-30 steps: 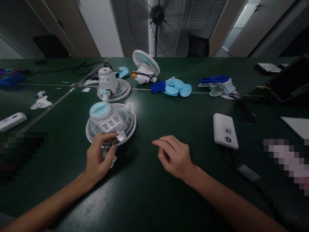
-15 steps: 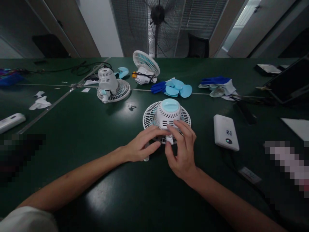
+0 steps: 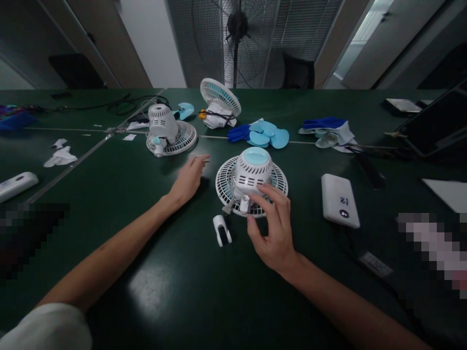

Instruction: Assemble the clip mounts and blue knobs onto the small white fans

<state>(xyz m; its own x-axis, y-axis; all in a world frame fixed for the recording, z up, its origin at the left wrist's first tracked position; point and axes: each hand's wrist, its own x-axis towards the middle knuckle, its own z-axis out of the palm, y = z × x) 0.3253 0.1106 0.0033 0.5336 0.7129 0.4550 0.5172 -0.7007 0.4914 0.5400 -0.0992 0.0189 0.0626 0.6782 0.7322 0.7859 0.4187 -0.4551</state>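
While cupping the right hand (image 3: 273, 228) around the near side of a white fan head (image 3: 251, 174), setting the fingers loosely spread against the vented housing and the thumb apart from them beside a small white stub (image 3: 244, 205), seemingly to steady it; impossible to tell whether pinching the stub or merely touching. Holding the left hand (image 3: 188, 181) low over the table, just left of the fan head, fingers drawn close together and pointing forward; too blurred to tell whether gripping the thin dark thing (image 3: 206, 162) at the tips. Lying face down directly ahead, flat on a round grille (image 3: 223, 182), blue cap (image 3: 256, 156) upward, probably so as to give access to the back. Nearer, on the dark green table (image 3: 164, 291), find a forked white piece (image 3: 221, 231), well apart from both hands, perhaps set there to stay within reach. Farther off, at left, find a second fan head (image 3: 161, 121), likewise face down; beyond, a third fan (image 3: 220, 104), leaning with its grille tilted up and wrapped in black cord, perhaps for tidiness. Right of that, note pale blue blades (image 3: 268, 131) partly covering a blue glove (image 3: 238, 132), then more gloves (image 3: 330, 129) and, closer, a white box (image 3: 340, 200).
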